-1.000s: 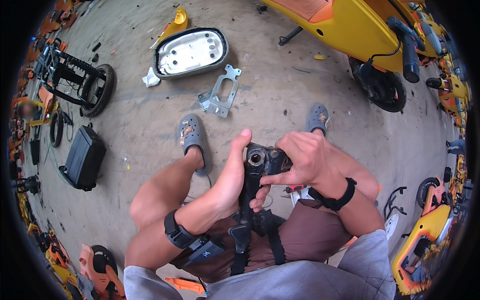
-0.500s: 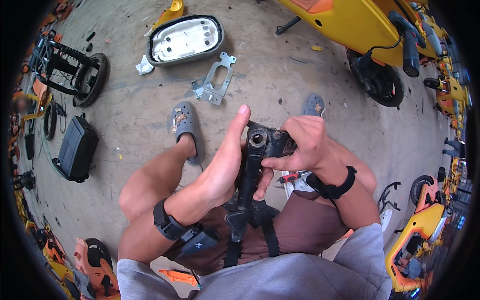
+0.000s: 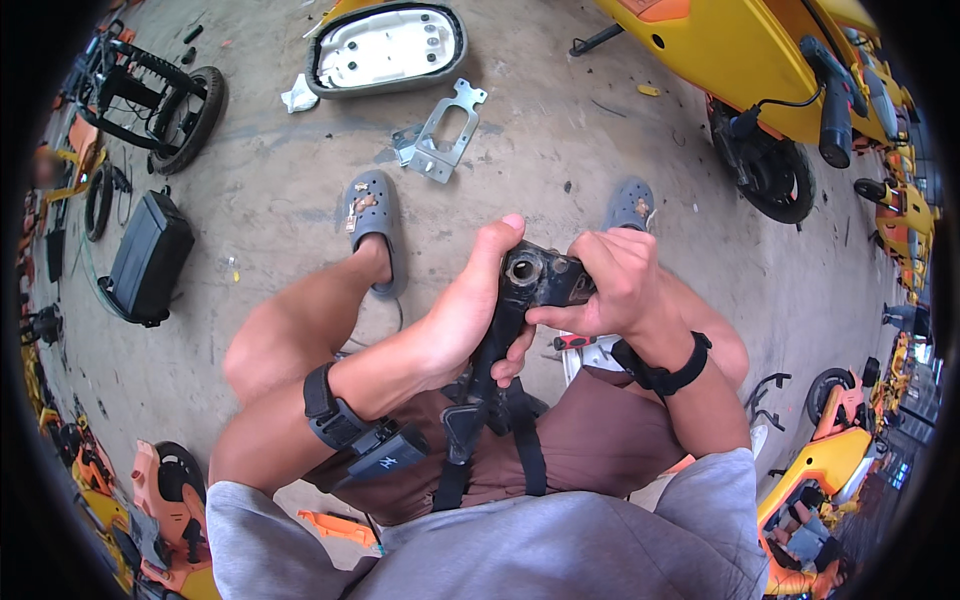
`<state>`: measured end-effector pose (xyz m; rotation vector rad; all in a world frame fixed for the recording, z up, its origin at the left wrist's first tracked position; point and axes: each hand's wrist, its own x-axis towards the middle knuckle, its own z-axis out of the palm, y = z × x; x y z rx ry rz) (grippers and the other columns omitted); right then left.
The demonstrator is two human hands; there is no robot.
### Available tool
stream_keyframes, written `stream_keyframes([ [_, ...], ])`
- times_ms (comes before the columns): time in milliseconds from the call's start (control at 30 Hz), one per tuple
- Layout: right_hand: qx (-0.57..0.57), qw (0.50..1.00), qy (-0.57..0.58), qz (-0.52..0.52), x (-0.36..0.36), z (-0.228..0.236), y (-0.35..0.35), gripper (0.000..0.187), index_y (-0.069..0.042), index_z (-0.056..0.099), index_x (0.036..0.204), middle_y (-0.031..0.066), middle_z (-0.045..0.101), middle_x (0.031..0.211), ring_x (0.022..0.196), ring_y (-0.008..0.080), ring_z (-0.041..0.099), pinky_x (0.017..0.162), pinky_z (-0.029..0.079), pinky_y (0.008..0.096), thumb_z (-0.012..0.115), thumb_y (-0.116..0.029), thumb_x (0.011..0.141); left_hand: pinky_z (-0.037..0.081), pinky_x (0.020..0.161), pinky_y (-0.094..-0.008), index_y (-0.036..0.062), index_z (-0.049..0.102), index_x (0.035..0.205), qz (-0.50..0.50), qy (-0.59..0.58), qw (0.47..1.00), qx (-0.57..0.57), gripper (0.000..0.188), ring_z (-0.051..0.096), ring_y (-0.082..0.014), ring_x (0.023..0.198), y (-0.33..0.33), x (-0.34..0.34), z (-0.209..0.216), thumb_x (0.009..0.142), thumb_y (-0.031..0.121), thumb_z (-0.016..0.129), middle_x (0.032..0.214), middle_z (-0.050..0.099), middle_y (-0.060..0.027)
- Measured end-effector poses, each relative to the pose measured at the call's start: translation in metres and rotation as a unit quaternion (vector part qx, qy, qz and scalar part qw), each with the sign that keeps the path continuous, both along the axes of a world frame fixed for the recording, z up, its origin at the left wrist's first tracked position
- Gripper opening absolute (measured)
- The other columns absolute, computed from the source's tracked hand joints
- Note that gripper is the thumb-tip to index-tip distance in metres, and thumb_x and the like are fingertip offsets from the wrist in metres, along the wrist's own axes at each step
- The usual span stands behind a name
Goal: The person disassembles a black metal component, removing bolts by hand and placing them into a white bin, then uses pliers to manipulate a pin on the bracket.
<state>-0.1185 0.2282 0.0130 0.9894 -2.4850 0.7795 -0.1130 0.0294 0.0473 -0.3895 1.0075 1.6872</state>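
Part [image 3: 510, 312], black, held up over shorts [image 3: 605, 425], between both hands. Left hand [image 3: 462, 312] curled round long bar [image 3: 488, 362], thumb pointing up beside it, fingertips peeking out on other side. Right hand [image 3: 622, 285] pinches thick end [image 3: 552, 287] with thumb and finger. Looks like metal, so likely heavy and stiff, hard to bend or break. Brown, dirty marks on top; may feel greasy and slip. Best hold: one hand snug round bar, other on thick end, near round hole [image 3: 523, 269].
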Motion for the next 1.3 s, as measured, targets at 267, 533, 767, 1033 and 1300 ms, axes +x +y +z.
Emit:
stream_keyframes([
  [267, -0.008, 0.998, -0.028, -0.056, 0.0, -0.008, -0.006, 0.064, -0.007, 0.047, 0.065, 0.0045, 0.046, 0.048, 0.04, 0.0226, 0.051, 0.041, 0.04, 0.0309, 0.079, -0.062, 0.067, 0.035, 0.035, -0.0295, 0.0075, 0.043, 0.058, 0.048, 0.016, 0.996, -0.078, 0.086, 0.036, -0.0167, 0.032, 0.008, 0.004, -0.002, 0.087, 0.082, 0.012, 0.044, 0.04, -0.0049],
  [533, 0.012, 0.997, -0.062, -0.035, 0.003, 0.002, -0.009, 0.063, -0.006, 0.048, 0.068, 0.0058, 0.047, 0.049, 0.041, 0.0238, 0.053, 0.042, 0.042, 0.0318, 0.08, -0.061, 0.067, 0.035, 0.033, -0.0288, 0.0081, 0.043, 0.058, 0.05, 0.081, 0.987, -0.131, 0.085, 0.036, -0.0159, 0.031, 0.009, 0.014, -0.014, 0.089, 0.08, 0.009, 0.043, 0.039, -0.0044],
  [767, -0.02, 0.995, -0.067, -0.067, -0.001, 0.015, -0.013, 0.062, -0.006, 0.048, 0.067, 0.006, 0.049, 0.05, 0.043, 0.0237, 0.055, 0.042, 0.042, 0.0324, 0.081, -0.058, 0.067, 0.038, 0.036, -0.0281, 0.0081, 0.046, 0.067, 0.043, 0.066, 0.996, -0.051, 0.081, 0.038, -0.0148, 0.034, -0.003, 0.001, 0.008, 0.09, 0.08, 0.015, 0.051, 0.044, -0.0041],
  [1033, -0.087, 0.984, -0.142, -0.058, -0.006, 0.009, -0.001, 0.052, -0.003, 0.057, 0.08, 0.0078, 0.057, 0.063, 0.056, 0.0239, 0.061, 0.053, 0.046, 0.0347, 0.072, -0.054, 0.08, 0.037, 0.038, -0.0284, 0.0043, 0.049, 0.081, 0.057, 0.041, 0.997, -0.021, 0.082, 0.04, -0.0144, 0.036, -0.004, 0.004, 0.001, 0.09, 0.08, 0.019, 0.051, 0.043, -0.0046],
  [1300, -0.618, 0.571, -0.508, -0.187, -0.026, 0.004, 0.04, 0.039, 0.003, 0.053, 0.121, 0.0125, 0.056, 0.112, 0.112, 0.0207, 0.053, 0.089, 0.047, 0.0308, 0.046, 0.008, 0.083, 0.037, 0.042, -0.0302, 0.007, 0.052, 0.083, 0.049, 0.014, 0.998, -0.035, 0.082, 0.038, -0.0156, 0.038, 0.0, 0.001, 0.01, 0.086, 0.084, 0.023, 0.053, 0.043, -0.0038],
])
